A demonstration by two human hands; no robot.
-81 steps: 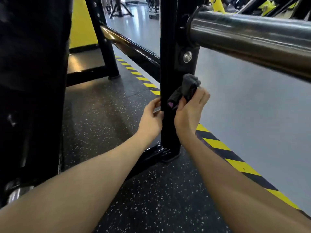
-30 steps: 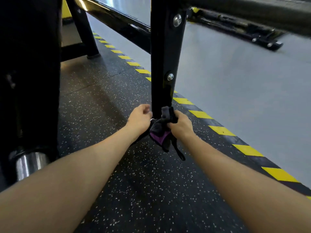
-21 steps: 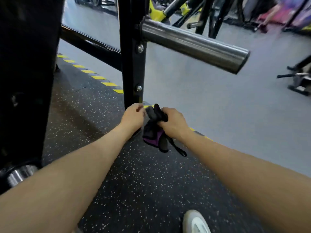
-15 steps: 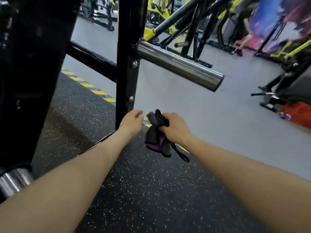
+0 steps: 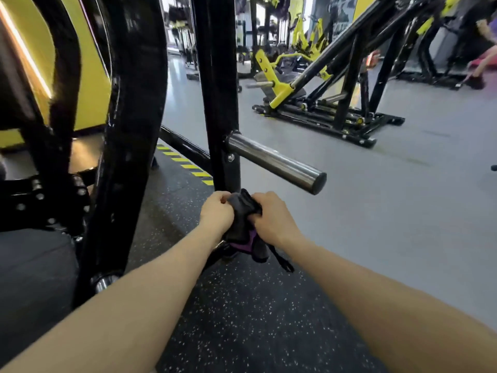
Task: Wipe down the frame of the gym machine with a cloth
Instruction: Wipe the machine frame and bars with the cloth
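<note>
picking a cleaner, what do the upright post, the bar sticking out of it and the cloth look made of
Upright post: probably steel with glossy black paint or powder coat; it shows soft reflections.
Bar: bare polished metal, likely chromed; mirror-like streaks along it.
Cloth, gripped by both hands: soft dark grey fabric with a purple patch; it bunches and folds.

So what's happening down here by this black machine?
A person is cleaning a gym machine. Both hands hold a dark grey cloth with a purple patch, bunched low in front of the black upright post: the left hand grips one side, the right hand the other. A chrome peg sticks out of the post just above them. The cloth appears to be off the post at this moment, perhaps being refolded.
</note>
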